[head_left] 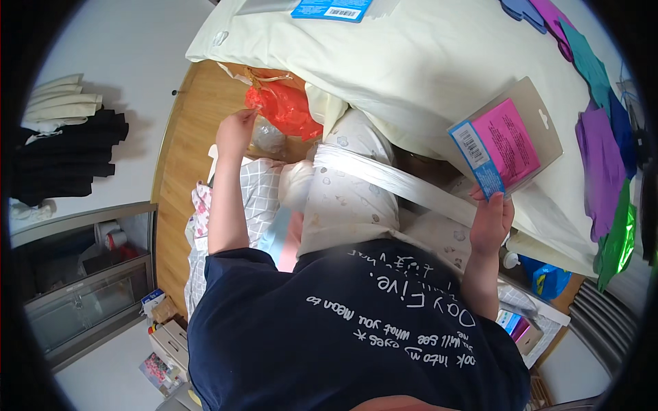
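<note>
My right hand (491,218) grips the blue-labelled lower end of a flat clear package (510,140) with a bright pink sheet inside and a hang hole in its far corner. The package is tilted over the edge of a cloth-covered table (439,65). Off to the left, my left hand (235,134) is stretched out with its fingers pinched together. Whatever is between those fingertips is too small to make out. Just beyond them is a red plastic bag (288,109), and a crumpled clear plastic bag (268,135) lies below it.
Another blue-labelled package (332,9) lies on the table's far side. Purple (601,147), teal (585,63) and shiny green (618,236) pieces line its right edge. A white strip (384,179) crosses my lap. Dark clothes (65,156) hang at left; a blue bag (546,277) stands right.
</note>
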Demonstrator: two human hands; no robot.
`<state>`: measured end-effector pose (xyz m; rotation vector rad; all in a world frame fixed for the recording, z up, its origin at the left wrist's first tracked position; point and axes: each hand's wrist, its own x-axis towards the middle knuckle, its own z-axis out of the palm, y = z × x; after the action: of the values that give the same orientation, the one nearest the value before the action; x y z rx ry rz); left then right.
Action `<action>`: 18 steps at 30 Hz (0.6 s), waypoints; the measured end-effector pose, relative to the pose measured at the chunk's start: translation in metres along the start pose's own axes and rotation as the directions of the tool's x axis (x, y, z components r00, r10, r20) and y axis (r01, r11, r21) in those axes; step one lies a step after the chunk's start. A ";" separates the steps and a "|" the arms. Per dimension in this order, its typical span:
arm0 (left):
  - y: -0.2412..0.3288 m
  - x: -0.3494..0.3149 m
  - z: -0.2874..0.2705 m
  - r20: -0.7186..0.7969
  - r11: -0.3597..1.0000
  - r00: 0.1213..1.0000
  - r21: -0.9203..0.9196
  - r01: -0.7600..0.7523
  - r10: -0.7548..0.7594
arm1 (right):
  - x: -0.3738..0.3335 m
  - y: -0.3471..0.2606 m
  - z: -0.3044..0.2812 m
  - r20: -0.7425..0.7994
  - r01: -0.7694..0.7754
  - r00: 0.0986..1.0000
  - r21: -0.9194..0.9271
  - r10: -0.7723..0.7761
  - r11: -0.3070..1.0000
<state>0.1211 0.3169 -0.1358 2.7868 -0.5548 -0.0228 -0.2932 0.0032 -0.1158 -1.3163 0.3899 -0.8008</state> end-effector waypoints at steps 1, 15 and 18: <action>0.004 0.001 0.003 0.003 1.000 1.000 -0.004 -0.006 0.006 | -0.001 -0.001 -0.002 -0.005 -0.001 1.000 0.009 0.001 1.000; 0.029 0.059 0.057 0.182 0.885 0.978 0.431 -0.176 0.106 | -0.008 0.000 -0.013 -0.083 -0.045 0.996 -0.029 0.042 0.999; 0.033 0.081 0.075 0.441 0.795 0.856 0.400 -0.456 0.269 | -0.007 -0.005 -0.010 -0.065 -0.021 0.998 -0.049 0.017 0.999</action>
<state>0.1781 0.2362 -0.1946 3.1143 -1.3777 -0.3727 -0.3060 0.0012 -0.1151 -1.3336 0.4760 -0.8239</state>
